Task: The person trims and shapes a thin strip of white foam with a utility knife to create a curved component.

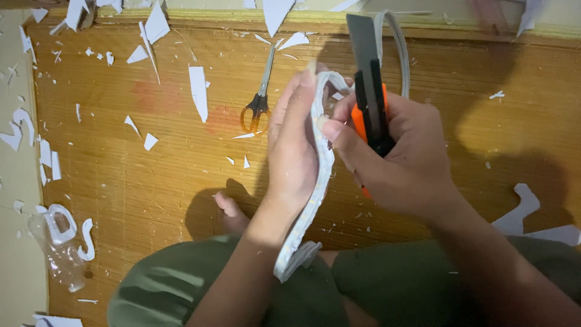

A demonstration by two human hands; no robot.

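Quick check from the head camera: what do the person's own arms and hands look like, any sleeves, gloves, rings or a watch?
Both forearms are bare as far as the frame shows, with no sleeves in view. The left hand and the right hand wear no gloves. No ring, watch or wristband shows on either. Small pale specks cling to the left forearm.
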